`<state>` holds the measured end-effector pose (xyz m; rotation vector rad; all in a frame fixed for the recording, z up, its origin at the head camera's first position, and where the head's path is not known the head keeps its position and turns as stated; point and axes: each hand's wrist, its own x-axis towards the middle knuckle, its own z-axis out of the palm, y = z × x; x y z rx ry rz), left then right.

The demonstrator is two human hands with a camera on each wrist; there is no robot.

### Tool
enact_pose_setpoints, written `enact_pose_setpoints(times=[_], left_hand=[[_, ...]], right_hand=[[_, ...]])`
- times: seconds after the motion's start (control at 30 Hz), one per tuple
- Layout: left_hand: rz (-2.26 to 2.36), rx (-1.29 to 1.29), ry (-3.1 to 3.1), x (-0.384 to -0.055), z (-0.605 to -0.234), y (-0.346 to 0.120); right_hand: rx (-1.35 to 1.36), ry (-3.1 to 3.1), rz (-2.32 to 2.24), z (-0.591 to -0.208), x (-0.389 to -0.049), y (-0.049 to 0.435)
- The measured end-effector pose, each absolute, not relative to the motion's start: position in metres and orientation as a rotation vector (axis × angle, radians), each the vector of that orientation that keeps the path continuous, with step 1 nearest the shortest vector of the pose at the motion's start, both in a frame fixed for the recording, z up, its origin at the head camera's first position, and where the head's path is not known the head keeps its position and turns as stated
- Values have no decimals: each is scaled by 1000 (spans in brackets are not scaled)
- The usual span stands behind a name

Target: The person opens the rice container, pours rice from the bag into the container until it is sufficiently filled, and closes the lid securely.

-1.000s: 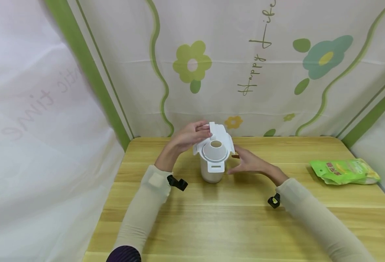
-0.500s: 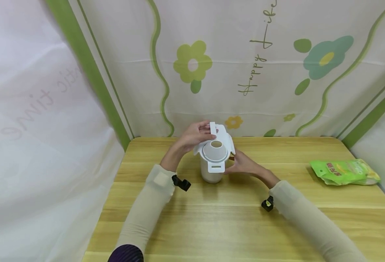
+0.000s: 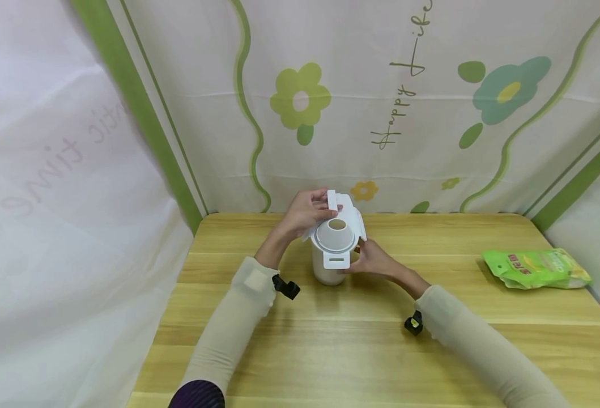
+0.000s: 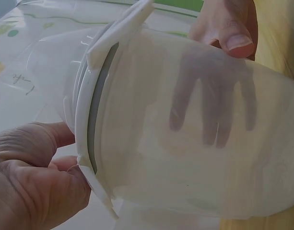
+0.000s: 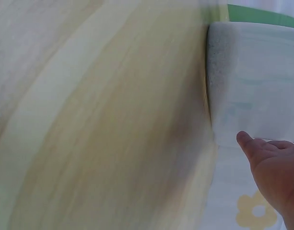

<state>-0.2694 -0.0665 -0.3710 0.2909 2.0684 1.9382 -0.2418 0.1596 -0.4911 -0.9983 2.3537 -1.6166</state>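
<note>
A tall translucent white plastic container (image 3: 328,276) stands upright near the table's back edge. On top sits its white lid (image 3: 357,221), with side flaps, a slotted front tab and a raised round cone with a hole. My left hand (image 3: 302,216) holds the lid at its back left, beside a raised white strip. In the left wrist view, the left hand (image 4: 39,177) has curled fingers at the lid's rim. My right hand (image 3: 376,259) grips the container's right side; its fingers show through the wall in the left wrist view, and its thumb (image 5: 247,143) lies against the body.
A green snack pouch (image 3: 536,268) lies at the right side of the wooden table (image 3: 361,362). Behind the table hangs a white printed curtain (image 3: 350,141) with flowers and lettering. Another white sheet (image 3: 65,226) hangs along the left side.
My right hand has moved left and closed onto the container's side. My left hand has shifted slightly right, its thumb now by the strip on the lid. The container stays put.
</note>
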Motion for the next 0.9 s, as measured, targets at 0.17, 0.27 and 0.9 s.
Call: enact_pose_setpoints(times=[0.17,0.27,0.9], left_hand=[[1897,289,2124,-267,-369,-66],[1852,292,2191,-266,-368,-66],[1950,330,2177,-266,-340,-91]], right_hand=[[-985,2342,-1623,-491,-242,159],[-981,2355,-1611,-492,-242,160],[-924,2324,-1586,-491,-242,163]])
